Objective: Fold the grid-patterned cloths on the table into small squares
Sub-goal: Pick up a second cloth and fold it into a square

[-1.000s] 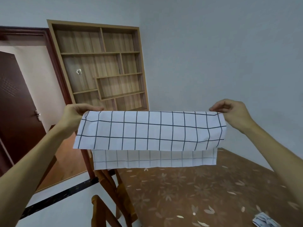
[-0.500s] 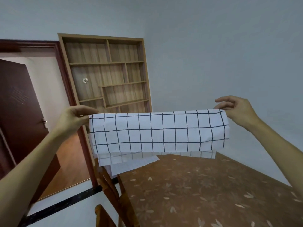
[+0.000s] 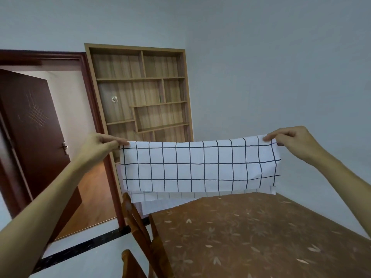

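Head view shows the grid-patterned cloth [image 3: 198, 167] stretched in the air above the counter [image 3: 251, 237]; left hand [image 3: 100, 146] and right hand [image 3: 295, 140] each pinch a top corner (layers already hang unevenly); any slack grip could skew the fold.

No text, label, brand, number or sign is showing legibly anywhere in view. The cloth [image 3: 200, 167] is displaying only a plain grid of dark lines on white, with no lettering or tag visible on it.
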Demonstrator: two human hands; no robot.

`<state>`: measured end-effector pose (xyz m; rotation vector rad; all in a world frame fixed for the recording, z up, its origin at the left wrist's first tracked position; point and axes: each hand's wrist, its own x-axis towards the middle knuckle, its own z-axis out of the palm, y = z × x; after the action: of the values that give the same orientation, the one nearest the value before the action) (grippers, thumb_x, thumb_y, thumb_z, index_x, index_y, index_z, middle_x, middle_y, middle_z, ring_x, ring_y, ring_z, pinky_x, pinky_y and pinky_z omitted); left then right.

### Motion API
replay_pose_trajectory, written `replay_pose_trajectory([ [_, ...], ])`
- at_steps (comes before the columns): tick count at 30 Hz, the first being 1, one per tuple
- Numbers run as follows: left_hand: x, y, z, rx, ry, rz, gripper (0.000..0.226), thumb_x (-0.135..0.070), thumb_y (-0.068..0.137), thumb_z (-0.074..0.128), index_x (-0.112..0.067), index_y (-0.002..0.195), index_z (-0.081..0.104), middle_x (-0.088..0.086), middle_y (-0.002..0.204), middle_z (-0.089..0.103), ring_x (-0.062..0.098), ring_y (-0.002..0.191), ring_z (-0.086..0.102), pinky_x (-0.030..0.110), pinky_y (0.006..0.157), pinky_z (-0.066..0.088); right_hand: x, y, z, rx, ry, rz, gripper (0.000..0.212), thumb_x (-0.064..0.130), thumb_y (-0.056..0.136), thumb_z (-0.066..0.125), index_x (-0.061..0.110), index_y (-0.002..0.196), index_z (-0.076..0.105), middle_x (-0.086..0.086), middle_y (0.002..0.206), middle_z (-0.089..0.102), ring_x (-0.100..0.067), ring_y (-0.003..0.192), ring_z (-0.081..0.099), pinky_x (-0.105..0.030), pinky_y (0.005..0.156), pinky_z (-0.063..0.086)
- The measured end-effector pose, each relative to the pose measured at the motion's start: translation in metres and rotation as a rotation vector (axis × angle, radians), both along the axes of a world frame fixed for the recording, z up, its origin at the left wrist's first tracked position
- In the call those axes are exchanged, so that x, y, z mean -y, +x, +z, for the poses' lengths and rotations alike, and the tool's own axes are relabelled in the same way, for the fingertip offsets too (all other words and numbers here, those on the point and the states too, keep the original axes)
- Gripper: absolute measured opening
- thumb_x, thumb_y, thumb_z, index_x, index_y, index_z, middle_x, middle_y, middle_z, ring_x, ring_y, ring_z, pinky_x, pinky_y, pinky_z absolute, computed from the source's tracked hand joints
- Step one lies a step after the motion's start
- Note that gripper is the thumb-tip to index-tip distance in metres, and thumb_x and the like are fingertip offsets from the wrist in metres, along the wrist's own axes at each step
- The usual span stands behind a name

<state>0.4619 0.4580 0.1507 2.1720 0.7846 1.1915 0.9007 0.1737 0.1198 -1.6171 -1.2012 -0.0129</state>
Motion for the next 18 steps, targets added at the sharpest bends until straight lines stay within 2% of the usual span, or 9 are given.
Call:
replay_pose_trajectory([
  [2,0.001,0.002,-0.002,0.023,-0.041,0.004,0.02,-0.014,0.092,0.062,-0.015,0.092,0.082,0.004,0.096,0.08,0.019,0.102,0.073,0.036,0.096,0.054,0.0,-0.009,0.002,-0.066,0.072,0.04,0.028,0.008,0.095,0.053,0.016,0.088,0.079,0.004,0.1,0.076,-0.012,0.101,0.068,-0.032,0.096,0.051],
  [3,0.0,0.004,-0.004,0.019,-0.031,0.032,0.015,-0.022,0.09,0.068,-0.016,0.09,0.082,0.006,0.094,0.08,0.024,0.099,0.073,0.039,0.094,0.056,-0.001,-0.013,0.002,-0.071,0.108,0.037,0.021,0.011,0.095,0.059,0.015,0.088,0.078,0.009,0.094,0.076,-0.003,0.094,0.068,-0.026,0.092,0.052],
  [5,0.0,0.01,-0.007,-0.091,0.067,0.133,0.015,-0.032,0.083,0.078,-0.018,0.087,0.081,0.005,0.086,0.078,0.026,0.09,0.073,0.04,0.085,0.06,-0.004,-0.022,0.004,-0.007,0.161,0.012,0.004,0.012,0.088,0.073,0.011,0.09,0.076,0.022,0.074,0.071,0.006,0.071,0.066,-0.008,0.073,0.05],
  [6,0.002,0.015,-0.008,-0.167,0.121,0.168,0.018,-0.037,0.08,0.081,-0.019,0.085,0.079,0.001,0.084,0.077,0.023,0.087,0.073,0.037,0.08,0.059,-0.008,-0.026,0.004,0.022,0.175,0.01,0.008,0.01,0.085,0.076,0.011,0.092,0.075,0.023,0.072,0.07,0.003,0.069,0.066,-0.005,0.068,0.049],
  [8,0.011,0.029,-0.012,-0.265,0.159,0.145,0.032,-0.051,0.073,0.08,-0.025,0.088,0.073,-0.007,0.092,0.074,0.013,0.089,0.07,0.029,0.078,0.056,-0.016,-0.037,0.006,0.03,0.175,0.052,0.02,0.007,0.082,0.079,0.014,0.1,0.073,0.016,0.089,0.071,-0.007,0.082,0.07,-0.013,0.077,0.056],
  [9,0.017,0.038,-0.014,-0.293,0.148,0.101,0.041,-0.057,0.07,0.077,-0.026,0.097,0.07,-0.009,0.101,0.072,0.01,0.093,0.068,0.027,0.081,0.054,-0.02,-0.045,0.006,0.032,0.164,0.079,0.025,0.008,0.081,0.079,0.017,0.103,0.072,0.012,0.093,0.07,-0.009,0.086,0.07,-0.019,0.083,0.057],
  [12,0.042,0.067,-0.021,-0.303,0.08,-0.086,0.073,-0.063,0.07,0.075,-0.024,0.129,0.059,-0.01,0.124,0.063,0.006,0.109,0.064,0.025,0.091,0.052,-0.037,-0.069,0.006,0.088,0.124,0.168,0.033,0.012,0.081,0.081,0.028,0.108,0.07,0.014,0.092,0.067,-0.001,0.084,0.065,-0.021,0.089,0.05],
  [15,0.076,0.099,-0.027,-0.25,-0.016,-0.264,0.073,-0.053,0.073,0.08,-0.029,0.137,0.054,-0.013,0.129,0.064,0.001,0.115,0.062,0.024,0.097,0.05,-0.051,-0.093,0.004,0.193,0.031,0.241,0.038,0.017,0.081,0.08,0.032,0.114,0.067,0.011,0.092,0.065,-0.005,0.092,0.065,-0.024,0.091,0.051],
  [18,0.103,0.132,-0.038,-0.183,-0.126,-0.39,0.07,-0.04,0.075,0.086,-0.026,0.136,0.056,-0.009,0.12,0.071,0.002,0.112,0.066,0.024,0.097,0.051,-0.059,-0.111,0.004,0.287,-0.06,0.302,0.041,0.02,0.083,0.079,0.034,0.118,0.063,0.006,0.087,0.069,-0.013,0.092,0.066,-0.03,0.09,0.053],
])
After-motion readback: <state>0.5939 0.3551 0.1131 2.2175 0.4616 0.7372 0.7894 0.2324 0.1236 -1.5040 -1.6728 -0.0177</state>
